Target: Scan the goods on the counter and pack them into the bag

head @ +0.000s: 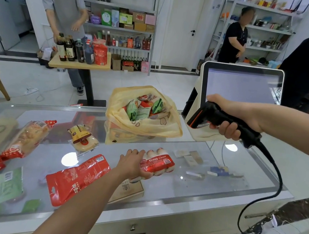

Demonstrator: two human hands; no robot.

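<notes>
A small shop with stocked shelves lies behind, and in front of me is a glass-topped desk point(194, 191) strewn with goods. My left hand point(132, 162) grips the red-wrapped multipack of small white bottles point(159, 162), fingers curled over its near end. The pack lies on the glass just in front of the open yellow fabric bag point(167, 131), which holds snack packets. My right hand point(230, 113) is wrapped round the black corded barcode scanner point(210, 115), held up to the right with its nose pointing down and left — not yet trained on the pack. To do this well I'd tilt the pack so its white barcode label faces the scanner, keep my fingers clear of that label, and hold both steady. The flat red pouch point(78, 179) and other goods wait to the left.
</notes>
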